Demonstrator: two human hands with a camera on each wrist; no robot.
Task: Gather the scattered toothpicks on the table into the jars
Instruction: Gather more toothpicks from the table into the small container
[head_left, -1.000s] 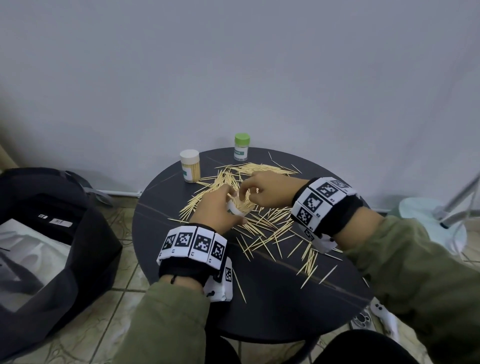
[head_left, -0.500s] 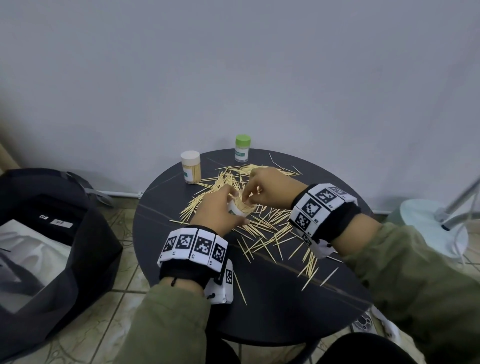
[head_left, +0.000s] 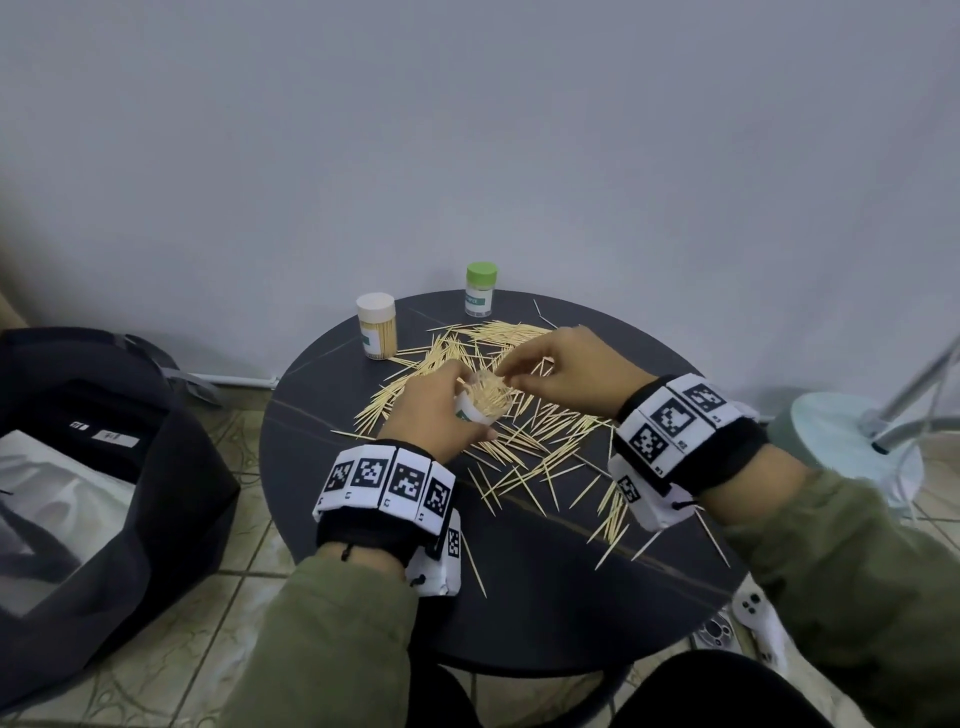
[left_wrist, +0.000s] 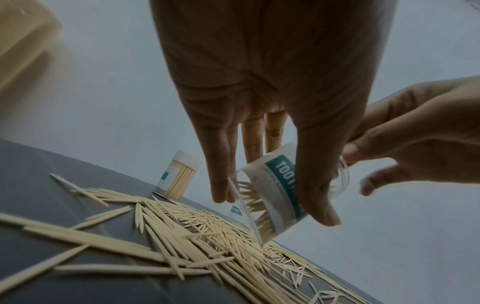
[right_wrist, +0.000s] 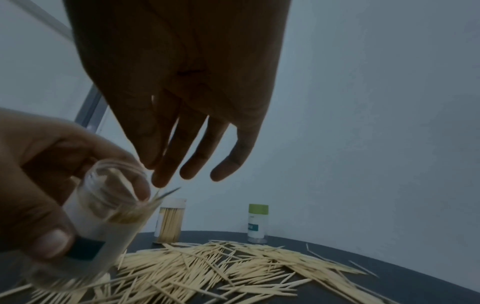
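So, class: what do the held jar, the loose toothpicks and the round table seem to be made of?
Held jar, gripped by the left hand: probably clear plastic, since the sticks show through its wall; paper-like label. Toothpicks: pale, matte, pointed sticks, likely wood or bamboo. Table: dark, smooth top with thin pale veins, perhaps stone-look laminate; cannot tell for sure.
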